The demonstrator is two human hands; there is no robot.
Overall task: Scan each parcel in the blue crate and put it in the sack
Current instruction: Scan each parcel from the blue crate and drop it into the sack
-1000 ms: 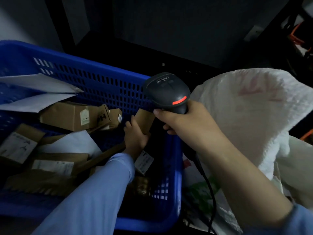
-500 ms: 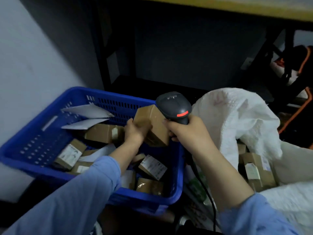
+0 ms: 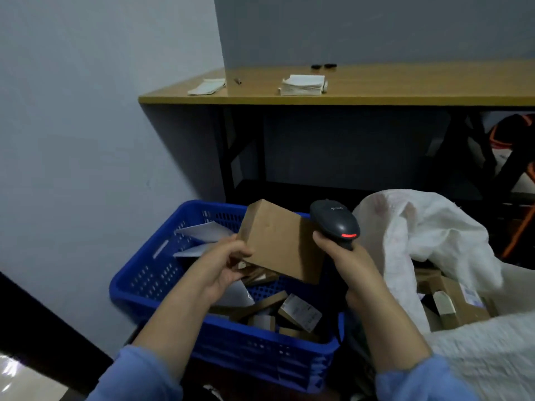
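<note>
My left hand [image 3: 228,263] grips the lower left corner of a plain brown cardboard parcel [image 3: 279,241], held tilted above the blue crate [image 3: 139,280]. My right hand [image 3: 344,257] grips a dark grey barcode scanner [image 3: 335,222] with a red light strip, right beside the parcel's right edge. Several brown boxes and white envelopes lie in the crate. To the right stands the open white sack [image 3: 428,227] with brown parcels [image 3: 457,302] inside it.
A wooden tabletop [image 3: 376,88] runs across the back, with paper stacks [image 3: 302,85] on it. A grey wall stands on the left. Under the table it is dark, with black legs and orange-trimmed gear [image 3: 515,140] at far right.
My left hand has lifted the brown parcel out of the crate and up beside the scanner. The view has tilted upward, so the tabletop and wall now show.
</note>
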